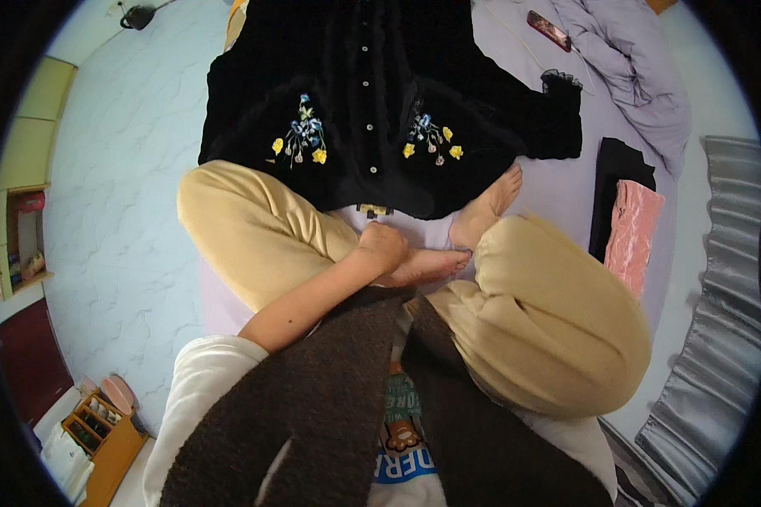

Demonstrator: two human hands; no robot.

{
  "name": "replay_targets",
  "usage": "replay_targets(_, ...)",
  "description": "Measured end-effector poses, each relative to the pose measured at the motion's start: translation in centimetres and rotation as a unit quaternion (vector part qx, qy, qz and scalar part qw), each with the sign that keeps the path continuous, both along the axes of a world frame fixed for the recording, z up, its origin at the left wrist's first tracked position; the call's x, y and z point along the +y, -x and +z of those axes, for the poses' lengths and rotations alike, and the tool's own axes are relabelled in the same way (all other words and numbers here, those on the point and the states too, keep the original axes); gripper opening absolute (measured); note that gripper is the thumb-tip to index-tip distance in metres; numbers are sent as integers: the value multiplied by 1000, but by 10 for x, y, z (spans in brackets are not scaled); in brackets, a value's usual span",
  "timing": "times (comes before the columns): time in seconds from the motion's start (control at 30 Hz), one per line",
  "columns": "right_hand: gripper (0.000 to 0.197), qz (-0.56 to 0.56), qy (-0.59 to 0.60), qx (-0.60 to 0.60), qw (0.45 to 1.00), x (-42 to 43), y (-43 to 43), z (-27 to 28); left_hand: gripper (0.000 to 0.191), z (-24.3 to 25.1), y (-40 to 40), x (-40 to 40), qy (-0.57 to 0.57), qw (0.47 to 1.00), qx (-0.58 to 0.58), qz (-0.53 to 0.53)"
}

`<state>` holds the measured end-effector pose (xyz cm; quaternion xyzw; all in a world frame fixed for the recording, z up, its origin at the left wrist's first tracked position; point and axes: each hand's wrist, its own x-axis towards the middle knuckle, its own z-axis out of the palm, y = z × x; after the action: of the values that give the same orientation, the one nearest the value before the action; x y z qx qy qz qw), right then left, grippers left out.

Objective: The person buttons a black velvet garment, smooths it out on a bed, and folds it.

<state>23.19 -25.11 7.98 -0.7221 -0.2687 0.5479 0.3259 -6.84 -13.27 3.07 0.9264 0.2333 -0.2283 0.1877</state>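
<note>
My left hand (383,246) rests near my bare feet (428,266) with its fingers curled; whether it holds anything is hidden. My right hand is out of view. Before me on a lavender bedsheet (520,190) lies a black velvety garment (368,101), spread out with small pale buttons down its middle. Embroidered flowers in blue and yellow decorate it on both sides. One sleeve with a ruffled cuff (561,82) extends to the right. A small dark and yellowish item (374,209) shows at the garment's near edge, just beyond the hand.
Right of the garment lie a folded black cloth (609,171) and a folded pink cloth (634,228). A phone (548,30) with a cable is beside a rumpled lavender quilt (628,76). A grey curtain (723,272) hangs at right; a wooden organizer (98,437) stands lower left.
</note>
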Motion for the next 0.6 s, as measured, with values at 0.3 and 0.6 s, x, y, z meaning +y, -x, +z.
replay_targets(0.3, 20, 81, 15, 74, 994, 27, -36, 43, 36, 26, -86, 95, -10, 919, -355, 171)
replay_targets(0.6, 25, 154, 161, -130, 966, 120, -228, 59, 68, 1, -46, 162, -172, 946, -237, 141)
